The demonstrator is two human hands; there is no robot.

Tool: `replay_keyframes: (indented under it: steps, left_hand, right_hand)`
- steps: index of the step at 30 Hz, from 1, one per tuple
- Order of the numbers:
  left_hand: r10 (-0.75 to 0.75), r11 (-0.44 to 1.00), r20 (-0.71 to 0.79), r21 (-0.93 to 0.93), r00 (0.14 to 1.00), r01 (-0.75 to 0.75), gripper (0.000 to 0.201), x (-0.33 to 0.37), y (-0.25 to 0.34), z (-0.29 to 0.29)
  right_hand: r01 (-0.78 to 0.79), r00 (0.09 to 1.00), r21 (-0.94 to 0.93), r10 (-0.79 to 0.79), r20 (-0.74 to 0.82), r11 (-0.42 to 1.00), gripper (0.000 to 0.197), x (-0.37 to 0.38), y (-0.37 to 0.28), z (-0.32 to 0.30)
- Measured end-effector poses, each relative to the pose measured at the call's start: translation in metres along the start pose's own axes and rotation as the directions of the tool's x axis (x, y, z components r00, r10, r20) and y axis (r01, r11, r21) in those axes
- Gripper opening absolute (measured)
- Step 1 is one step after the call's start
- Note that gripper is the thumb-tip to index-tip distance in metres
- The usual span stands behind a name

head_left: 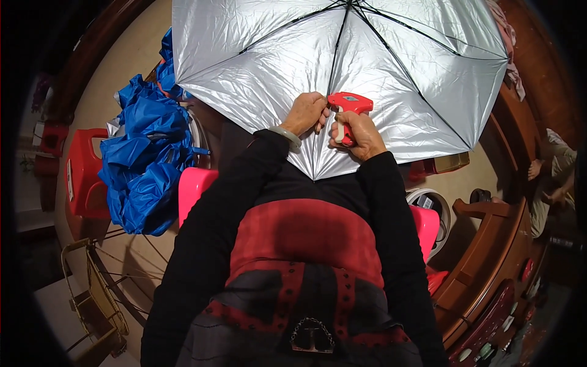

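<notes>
An open umbrella (263, 79) with silver fabric and thin black ribs spreads across my lap and beyond, its inner side facing me. My left hand (306, 113), a pale bangle on its wrist, pinches the umbrella at one rib near the canopy's near edge. Gripped in my right hand (364, 137) is a red tagging gun (350, 103) with a whitish trigger. Its front end points left and meets the rib beside my left fingertips. Whatever lies between those fingertips is hidden.
Crumpled blue fabric (147, 159) is heaped at the left, by a red plastic stool (85, 171). Pink seat edges (195, 183) flank me. A metal-framed rack (95, 300) stands lower left. Right are a round white container (437, 214), a wooden bench (489, 263) and another person's limbs (547, 189).
</notes>
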State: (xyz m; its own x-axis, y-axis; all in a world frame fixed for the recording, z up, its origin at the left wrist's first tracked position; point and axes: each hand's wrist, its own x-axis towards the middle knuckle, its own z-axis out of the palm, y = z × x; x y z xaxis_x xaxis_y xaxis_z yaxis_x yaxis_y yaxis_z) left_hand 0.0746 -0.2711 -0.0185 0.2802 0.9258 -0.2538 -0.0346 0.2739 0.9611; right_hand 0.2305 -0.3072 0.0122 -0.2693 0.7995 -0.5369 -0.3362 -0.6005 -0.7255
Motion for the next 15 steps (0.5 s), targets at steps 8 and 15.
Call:
replay_keyframes:
  steps: [8,15]
  left_hand:
    - [0.021,0.965,-0.127,0.263,0.992,0.013,0.019,0.0,0.012,0.002]
    - [0.147,0.28,0.106,0.949,0.983,-0.144,0.017,0.035,0.071,-0.118]
  right_hand:
    - [0.123,0.988,-0.326,-0.148,-0.053,0.937,0.015,-0.016,-0.015,0.014]
    - [0.262,0.704,-0.928,-0.71,-0.004,0.265,0.027,-0.088,-0.085,0.02]
